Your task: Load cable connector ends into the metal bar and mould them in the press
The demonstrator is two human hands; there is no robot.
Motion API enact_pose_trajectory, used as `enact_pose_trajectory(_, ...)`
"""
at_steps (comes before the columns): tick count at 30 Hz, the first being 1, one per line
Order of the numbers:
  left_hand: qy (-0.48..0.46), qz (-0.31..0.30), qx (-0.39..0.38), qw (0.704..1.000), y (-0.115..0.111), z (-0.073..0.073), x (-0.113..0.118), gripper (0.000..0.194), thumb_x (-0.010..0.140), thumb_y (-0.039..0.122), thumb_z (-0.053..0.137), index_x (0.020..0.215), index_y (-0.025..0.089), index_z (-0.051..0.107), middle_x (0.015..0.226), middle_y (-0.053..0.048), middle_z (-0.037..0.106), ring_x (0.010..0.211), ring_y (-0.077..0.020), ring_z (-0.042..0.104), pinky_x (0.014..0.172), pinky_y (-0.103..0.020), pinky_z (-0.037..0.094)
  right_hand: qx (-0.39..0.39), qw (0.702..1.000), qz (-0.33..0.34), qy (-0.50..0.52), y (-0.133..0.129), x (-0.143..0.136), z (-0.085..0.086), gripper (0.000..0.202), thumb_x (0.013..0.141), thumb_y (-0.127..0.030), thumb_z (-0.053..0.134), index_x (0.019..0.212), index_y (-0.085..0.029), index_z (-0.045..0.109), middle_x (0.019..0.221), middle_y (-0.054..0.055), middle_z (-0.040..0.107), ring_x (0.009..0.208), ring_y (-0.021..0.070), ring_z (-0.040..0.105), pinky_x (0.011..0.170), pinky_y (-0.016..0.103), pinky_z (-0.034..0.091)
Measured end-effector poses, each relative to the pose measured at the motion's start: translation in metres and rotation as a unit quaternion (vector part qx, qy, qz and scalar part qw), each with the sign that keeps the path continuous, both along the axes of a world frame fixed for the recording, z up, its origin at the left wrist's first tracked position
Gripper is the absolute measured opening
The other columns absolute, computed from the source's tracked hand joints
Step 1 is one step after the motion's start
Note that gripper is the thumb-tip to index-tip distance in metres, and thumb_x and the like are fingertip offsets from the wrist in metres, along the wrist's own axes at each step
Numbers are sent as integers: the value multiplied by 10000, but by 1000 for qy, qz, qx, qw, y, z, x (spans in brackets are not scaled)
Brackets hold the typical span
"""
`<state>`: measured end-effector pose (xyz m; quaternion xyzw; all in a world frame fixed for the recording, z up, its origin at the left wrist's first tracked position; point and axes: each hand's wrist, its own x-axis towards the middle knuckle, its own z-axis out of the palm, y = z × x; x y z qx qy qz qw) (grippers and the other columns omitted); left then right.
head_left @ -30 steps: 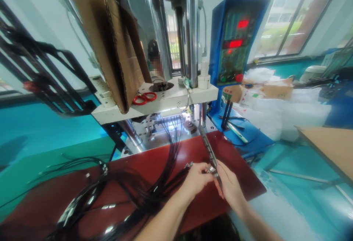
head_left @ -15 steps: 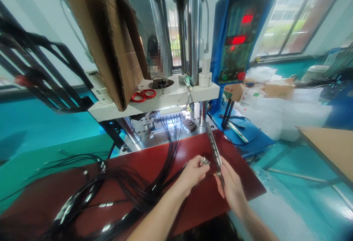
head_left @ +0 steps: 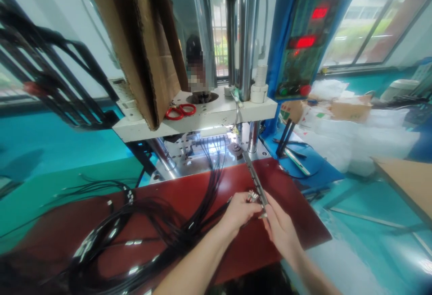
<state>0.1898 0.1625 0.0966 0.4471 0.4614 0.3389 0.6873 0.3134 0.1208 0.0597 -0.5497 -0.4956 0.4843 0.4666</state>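
Note:
My right hand (head_left: 279, 223) grips the near end of a long, narrow metal strip (head_left: 254, 175), which slants up and left over the red-brown board (head_left: 297, 200). Beside it, my left hand (head_left: 240, 211) is closed around small shiny metal pieces (head_left: 251, 196), with its fingertips close against the strip's lower end. Black cables (head_left: 162, 236) run across the board on the left, some passing near my left wrist. Thin cable ends (head_left: 212, 155) lead up into the lit fixture (head_left: 209, 145) of the press.
On the press's white plate (head_left: 216, 117) lie red-handled scissors (head_left: 180, 111) and leaning cardboard (head_left: 145, 52). A blue control box (head_left: 300, 43) stands at the right, above a blue surface (head_left: 319, 166) with tools. Another table (head_left: 405, 187) is at the far right.
My left hand has come closer to the strip in my right hand, now almost meeting it. The strip has tilted further left. The view has shifted slightly.

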Motion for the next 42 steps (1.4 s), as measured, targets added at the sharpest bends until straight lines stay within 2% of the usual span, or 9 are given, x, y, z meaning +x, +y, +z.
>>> enact_pose_trajectory(7, 2, -11, 39, 999, -2, 2, -11, 298, 638, 414, 611, 688, 176, 439, 511, 78, 393, 411, -42, 303, 398, -178, 205, -12, 999, -14, 48, -1, 2, 11, 627, 803, -551, 431, 1265, -127, 426, 395, -75, 398, 282, 64, 293, 270, 172, 233)
enact_pose_trajectory(11, 22, 2, 38, 999, 1, 2, -11, 258, 616, 366, 614, 684, 151, 488, 560, 51, 447, 462, -53, 353, 428, -182, 239, -24, 997, -29, 70, -2, 3, 14, 660, 783, -568, 461, 1271, -125, 420, 383, -71, 405, 279, 63, 298, 266, 164, 236)
enact_pose_trajectory(13, 25, 0, 38, 999, 2, 1, -10, 218, 608, 328, 608, 658, 142, 507, 540, 44, 459, 451, -54, 356, 426, -189, 228, -27, 997, -20, 68, -2, 3, 12, 664, 783, -572, 464, 1272, -125, 420, 388, -69, 411, 281, 61, 301, 266, 161, 235)
enact_pose_trajectory(20, 30, -17, 37, 999, 5, 2, -9, 184, 612, 262, 553, 510, 166, 433, 401, 78, 334, 351, -34, 230, 369, -210, 122, -25, 998, 2, 55, -1, 6, 11, 640, 802, -555, 449, 1275, -126, 417, 357, -77, 383, 283, 61, 301, 271, 157, 243)
enact_pose_trajectory(26, 41, -31, 25, 998, 6, 3, -9, 102, 597, 222, 535, 549, 151, 479, 419, 77, 339, 361, -29, 236, 366, -197, 119, -39, 998, 17, 47, 0, 5, 8, 645, 786, -571, 459, 1280, -159, 418, 420, -68, 401, 306, 61, 302, 268, 163, 239)
enact_pose_trajectory(31, 37, -23, 8, 999, 5, 3, -13, 140, 604, 244, 570, 597, 154, 463, 440, 82, 339, 369, -26, 236, 377, -188, 117, -46, 997, 49, 34, 1, 5, 1, 576, 812, -534, 454, 1284, -207, 412, 479, -66, 385, 384, 73, 345, 331, 168, 299)
enact_pose_trajectory(37, -33, 30, 52, 998, 4, 0, -18, 215, 704, 342, 546, 735, 192, 395, 559, 75, 413, 421, -46, 307, 389, -183, 179, -32, 998, 21, 48, -1, 4, 8, 591, 806, -532, 462, 1269, -167, 428, 452, -61, 407, 332, 62, 324, 284, 156, 267)
enact_pose_trajectory(39, -21, 44, 71, 996, 4, -2, -19, 201, 737, 338, 511, 723, 201, 364, 547, 81, 381, 436, -55, 301, 406, -185, 195, -29, 998, 11, 62, -1, 3, 11, 600, 795, -532, 479, 1258, -152, 442, 437, -57, 420, 317, 57, 313, 273, 151, 251)
enact_pose_trajectory(42, 41, 57, 168, 983, 3, -5, -18, 176, 738, 279, 521, 688, 186, 380, 595, 64, 399, 542, -71, 365, 515, -193, 297, -32, 996, -14, 84, -2, 2, 13, 623, 771, -537, 515, 1247, -139, 457, 418, -58, 425, 309, 49, 308, 267, 142, 245)
